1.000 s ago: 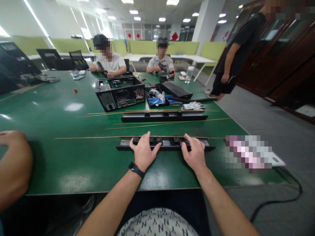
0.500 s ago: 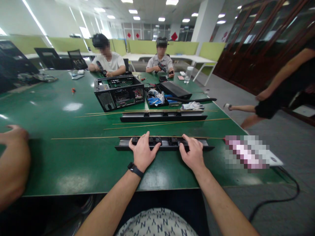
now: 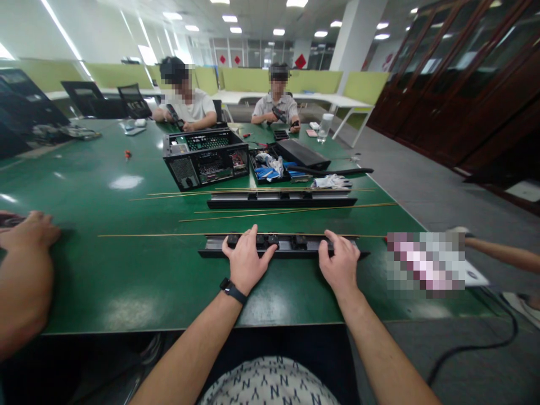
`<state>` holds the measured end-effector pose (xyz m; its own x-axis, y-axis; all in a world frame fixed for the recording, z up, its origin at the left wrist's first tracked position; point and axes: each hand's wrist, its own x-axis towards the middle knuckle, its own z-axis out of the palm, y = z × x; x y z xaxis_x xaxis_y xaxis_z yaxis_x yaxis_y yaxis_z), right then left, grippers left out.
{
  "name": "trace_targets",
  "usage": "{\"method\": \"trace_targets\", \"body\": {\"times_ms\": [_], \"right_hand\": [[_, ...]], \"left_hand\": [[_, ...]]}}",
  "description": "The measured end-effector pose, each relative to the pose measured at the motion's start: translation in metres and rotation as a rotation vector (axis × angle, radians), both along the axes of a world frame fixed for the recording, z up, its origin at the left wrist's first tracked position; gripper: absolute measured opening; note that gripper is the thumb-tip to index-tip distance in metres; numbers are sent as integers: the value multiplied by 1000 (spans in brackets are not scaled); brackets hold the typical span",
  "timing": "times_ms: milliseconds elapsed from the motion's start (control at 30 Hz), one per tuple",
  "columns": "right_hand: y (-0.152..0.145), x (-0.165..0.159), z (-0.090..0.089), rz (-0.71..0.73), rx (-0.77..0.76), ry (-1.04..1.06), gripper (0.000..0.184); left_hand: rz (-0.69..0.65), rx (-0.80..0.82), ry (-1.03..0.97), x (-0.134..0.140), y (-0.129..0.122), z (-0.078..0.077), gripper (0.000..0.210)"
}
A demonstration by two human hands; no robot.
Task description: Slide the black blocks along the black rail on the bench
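A long black-and-silver rail [image 3: 287, 246] lies crosswise before me, with several small black blocks [image 3: 299, 242] in its channel. My left hand [image 3: 247, 253], a dark watch on its wrist, rests spread over the left half, fingertips touching blocks and the far edge. Along the rail's far edge runs a thin brass-coloured rod [image 3: 147, 235], its left part reaching far past the rail. Toward the right end, my right hand [image 3: 341, 259] has curled fingers, thumb and index close about the rod; their exact contact is partly hidden.
A second rail [image 3: 282, 202] and more thin rods [image 3: 236, 216] lie beyond. Farther back are an open computer case [image 3: 206, 160], a tray with blue-and-white gloves [image 3: 270, 167] and a black box [image 3: 301, 153]. A co-worker's hand [image 3: 31, 230] is at left; two people sit opposite.
My right hand has shifted right along the rail, and the near rod has slid right with it. My left hand stays put. The passer-by at right has moved mostly out of view.
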<state>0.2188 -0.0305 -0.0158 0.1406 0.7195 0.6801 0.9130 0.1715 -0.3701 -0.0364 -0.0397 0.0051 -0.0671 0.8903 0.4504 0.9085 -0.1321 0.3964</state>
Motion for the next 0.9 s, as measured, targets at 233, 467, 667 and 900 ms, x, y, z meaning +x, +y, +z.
{"method": "trace_targets", "body": {"times_ms": [233,467,667,900], "right_hand": [[3,10,-1,-163,7,63,39],[6,16,-3,-241,12,97,41],[8,25,-4,-312,15,154,43],[9,31,-4,-375,-15,185,51]], "left_hand": [[-6,4,-3,0,0,1,68],[0,6,0,0,0,-1,69],[-4,18,-11,-1,0,-1,68],[-1,23,-10,-1,1,-2,69]]}}
